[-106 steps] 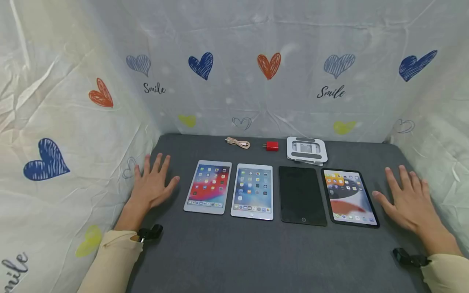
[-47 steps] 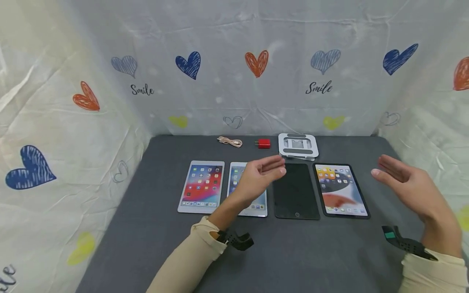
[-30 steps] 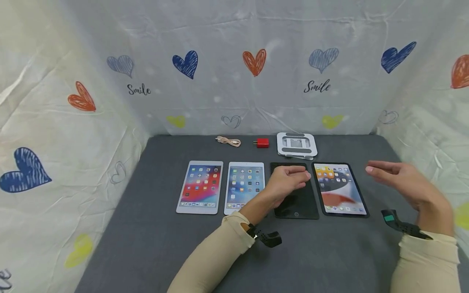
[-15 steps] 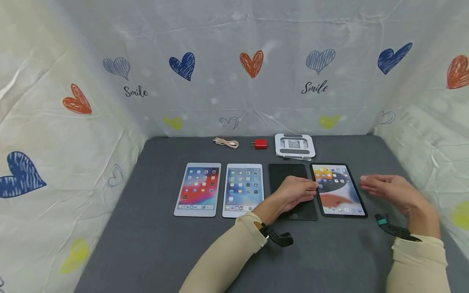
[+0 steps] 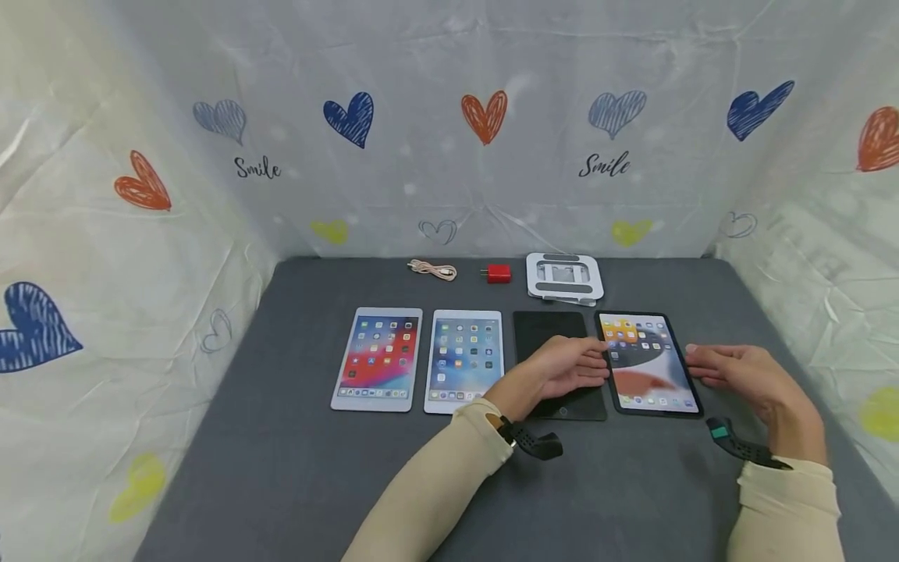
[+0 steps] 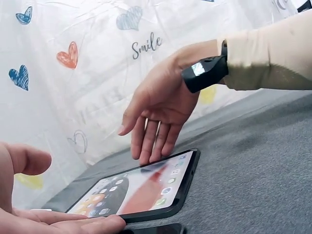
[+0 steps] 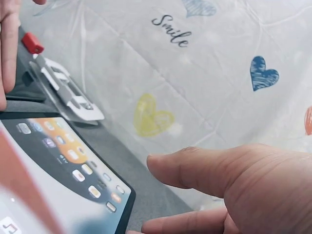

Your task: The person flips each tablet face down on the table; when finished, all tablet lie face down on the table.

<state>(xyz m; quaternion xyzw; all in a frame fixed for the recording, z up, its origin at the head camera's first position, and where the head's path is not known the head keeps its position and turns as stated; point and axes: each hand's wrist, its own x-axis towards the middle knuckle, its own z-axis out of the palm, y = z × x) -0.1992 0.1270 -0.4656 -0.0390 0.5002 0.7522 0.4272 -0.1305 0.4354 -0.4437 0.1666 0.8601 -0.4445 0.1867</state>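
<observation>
A black-framed tablet with its home screen lit lies flat at the right end of a row of tablets. My left hand is at its left edge, over the dark-screened tablet, with fingers extended. On the opposite side, my right hand has its fingertips right at the right edge. The left wrist view shows straight fingers of the right hand by the far edge, thumb raised, and the left hand along the near edge. In the right wrist view, the right thumb is held above the tablet.
Two white tablets with lit screens, one red-toned and one blue-toned, lie to the left. Behind the row are a coiled cable, a red charger plug and a folded white-and-grey stand. Heart-printed cloth surrounds the grey table.
From resting flat at the table's sides, both hands have lifted and come in around the black-framed tablet. The left crossed over other tablets; the right moved left. The tablets kept their places.
</observation>
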